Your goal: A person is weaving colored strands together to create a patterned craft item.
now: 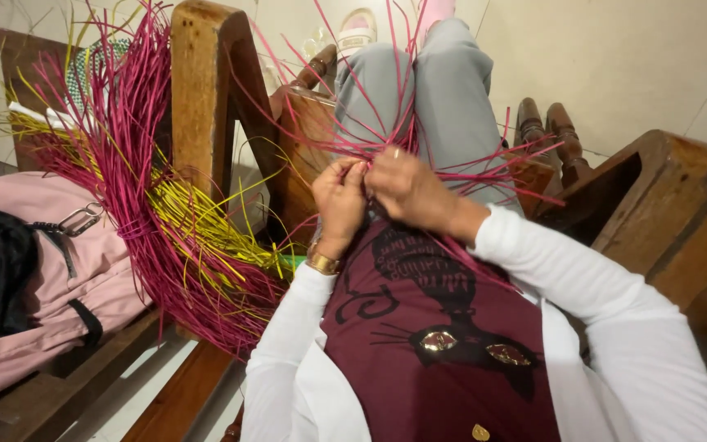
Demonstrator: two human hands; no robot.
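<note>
- Head view shows the left hand (pixel 339 199) and the right hand (pixel 407 190) close together over the lap, fingertips of both meeting at one spot
- both hands pinch thin magenta strips (pixel 419 168) between thumb and fingers; the fingers are pressed together, not spread
- the strips fan out from the pinch point, upward over the knees and to the right side, some crossing the right wrist
- the right hand has a ring on one finger, and the left wrist carries a gold bracelet (pixel 321 263)
- under the hands are the grey trousers (pixel 443 90) of the person, legs stretched forward, with light shoes at the top edge
- the person wears white sleeves and a dark red shirt (pixel 427 327) with a black print
- on the left, well apart from the hands, a big bundle of magenta strips (pixel 137 164) leans on a wooden chair frame (pixel 202 90), bent in a curve, with yellow strips (pixel 198 221) mixed in it
- further left, a pink bag (pixel 51 270) with a metal clip lies on the wooden seat, a black cloth just beside it
- on the right stands dark wooden furniture (pixel 673 213)
</note>
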